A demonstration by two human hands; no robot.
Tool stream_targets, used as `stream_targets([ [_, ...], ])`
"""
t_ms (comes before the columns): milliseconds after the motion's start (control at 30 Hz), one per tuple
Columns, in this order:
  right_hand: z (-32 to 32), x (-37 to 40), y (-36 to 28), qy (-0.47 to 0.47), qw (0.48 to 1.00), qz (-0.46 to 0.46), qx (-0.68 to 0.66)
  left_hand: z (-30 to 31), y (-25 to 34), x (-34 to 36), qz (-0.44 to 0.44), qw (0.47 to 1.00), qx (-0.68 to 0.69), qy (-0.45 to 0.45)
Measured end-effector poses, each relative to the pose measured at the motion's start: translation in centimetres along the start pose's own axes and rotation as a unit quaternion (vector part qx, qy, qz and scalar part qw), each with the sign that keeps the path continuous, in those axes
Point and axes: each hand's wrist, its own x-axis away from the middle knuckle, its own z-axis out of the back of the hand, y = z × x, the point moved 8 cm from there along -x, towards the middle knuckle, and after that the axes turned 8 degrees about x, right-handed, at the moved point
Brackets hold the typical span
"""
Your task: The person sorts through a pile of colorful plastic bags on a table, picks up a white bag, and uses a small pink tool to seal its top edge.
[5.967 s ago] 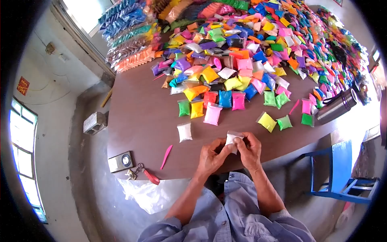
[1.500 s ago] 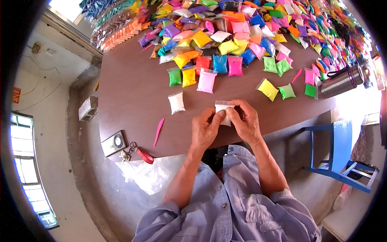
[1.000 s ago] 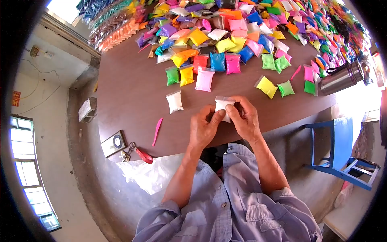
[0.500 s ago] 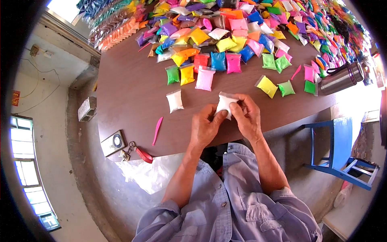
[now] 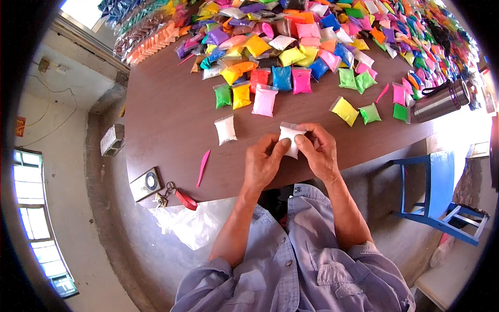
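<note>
Between my two hands, over the near edge of the brown table (image 5: 171, 130), is a small clear bag of white clay-like filling (image 5: 291, 136). My left hand (image 5: 264, 160) grips its left side, thumb on the front face. On its right side my right hand (image 5: 319, 151) pinches it the same way; the fingers behind are partly hidden. A second white bag (image 5: 226, 130) lies to the left of my hands. Beyond it sit a pink bag (image 5: 265, 100), a yellow-orange bag (image 5: 241, 96) and a green bag (image 5: 222, 96). A pink plastic knife-like tool (image 5: 203, 168) lies left of my left hand.
A large heap of colourful bags (image 5: 306, 31) covers the table's far side. Right of my hands lie a yellow bag (image 5: 344, 111) and a steel flask (image 5: 441, 102). A white box-like device (image 5: 146, 183) and keys with a red fob (image 5: 185, 199) rest at the near-left corner. A blue chair (image 5: 441, 187) stands right.
The white bag in my hands has tilted and come slightly lower and left. My thumbs have shifted on its face. Everything else on the table stays put.
</note>
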Motion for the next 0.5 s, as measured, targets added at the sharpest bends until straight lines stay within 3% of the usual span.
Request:
stream_targets([
  [233,1.0,-0.1,0.3,0.025,0.996,0.042,0.078,-1.2,1.1,0.5,-0.044,0.999,0.016,0.001],
  [433,0.4,0.1,-0.8,0.006,0.995,0.042,0.090,-0.6,1.4,0.4,-0.022,0.998,0.049,0.019],
  [500,0.1,0.1,-0.8,-0.005,0.994,0.026,0.103,-0.3,1.0,0.3,0.029,0.998,0.044,0.030],
])
